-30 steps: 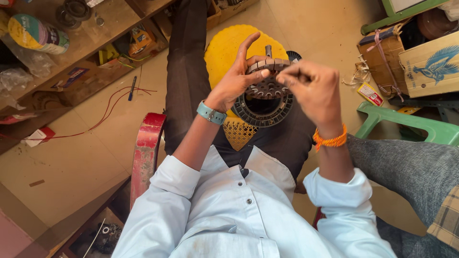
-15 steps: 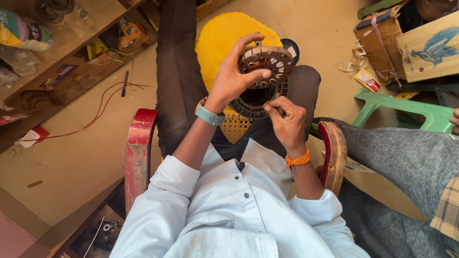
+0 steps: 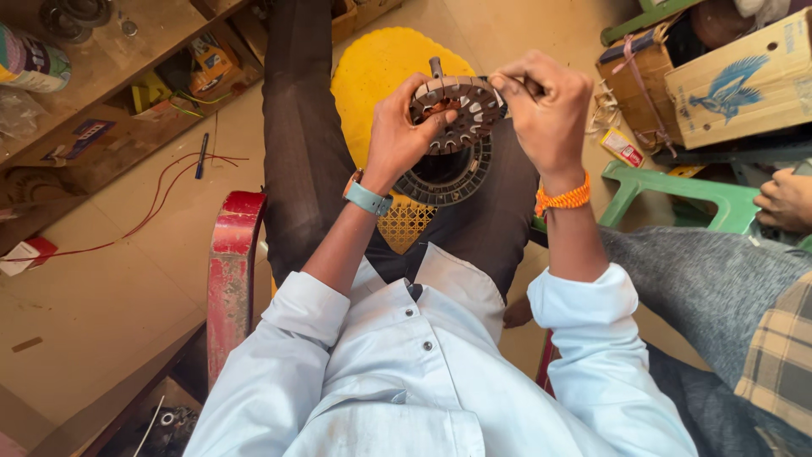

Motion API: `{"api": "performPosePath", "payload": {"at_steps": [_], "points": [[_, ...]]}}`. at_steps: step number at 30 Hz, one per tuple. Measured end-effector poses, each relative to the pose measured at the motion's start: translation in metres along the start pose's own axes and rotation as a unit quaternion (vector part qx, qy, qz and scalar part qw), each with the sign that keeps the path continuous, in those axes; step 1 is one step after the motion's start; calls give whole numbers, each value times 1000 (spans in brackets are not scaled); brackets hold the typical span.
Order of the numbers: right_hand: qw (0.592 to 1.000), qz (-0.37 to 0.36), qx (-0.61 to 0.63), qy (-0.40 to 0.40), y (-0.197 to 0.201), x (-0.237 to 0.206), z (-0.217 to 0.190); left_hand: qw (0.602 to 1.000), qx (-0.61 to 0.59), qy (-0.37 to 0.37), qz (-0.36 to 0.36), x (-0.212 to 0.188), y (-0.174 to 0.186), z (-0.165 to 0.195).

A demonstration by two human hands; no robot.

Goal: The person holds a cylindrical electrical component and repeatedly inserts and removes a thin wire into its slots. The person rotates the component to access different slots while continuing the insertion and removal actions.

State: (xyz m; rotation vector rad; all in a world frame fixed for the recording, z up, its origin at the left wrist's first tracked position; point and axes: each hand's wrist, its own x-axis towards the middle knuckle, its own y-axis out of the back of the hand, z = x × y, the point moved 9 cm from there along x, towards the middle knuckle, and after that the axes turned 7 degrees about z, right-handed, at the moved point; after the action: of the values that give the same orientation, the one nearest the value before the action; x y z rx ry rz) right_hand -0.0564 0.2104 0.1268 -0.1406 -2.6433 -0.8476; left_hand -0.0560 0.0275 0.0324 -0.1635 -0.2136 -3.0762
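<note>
My left hand (image 3: 404, 129) grips a round slotted metal motor core (image 3: 461, 108) and holds it upright over my lap. My right hand (image 3: 545, 106) is closed at the core's upper right edge, pinching something thin that is too small to make out. Below the core, a dark ring-shaped part (image 3: 452, 178) rests on my lap. A teal watch band sits on my left wrist and an orange thread band on my right wrist.
A yellow plastic stool (image 3: 376, 68) stands past my knees. A red chair arm (image 3: 233, 262) is at my left. Wooden shelves (image 3: 127, 93) with clutter lie far left, a green stool (image 3: 677, 190) and cardboard boxes (image 3: 736, 76) right. Another person's hand (image 3: 787, 199) rests at the right edge.
My right hand rose from my lap back up to the core's upper right edge. My left hand kept hold of the core.
</note>
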Motion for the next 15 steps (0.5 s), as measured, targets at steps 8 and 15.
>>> {"api": "performPosePath", "payload": {"at_steps": [8,15], "points": [[995,-82,-28,46,-34,34,12,997,17,-44,55,-9,5,8],[952,-295,-63,-50,-88,52,66,996,22,-73,39,-11,4,15]]}}
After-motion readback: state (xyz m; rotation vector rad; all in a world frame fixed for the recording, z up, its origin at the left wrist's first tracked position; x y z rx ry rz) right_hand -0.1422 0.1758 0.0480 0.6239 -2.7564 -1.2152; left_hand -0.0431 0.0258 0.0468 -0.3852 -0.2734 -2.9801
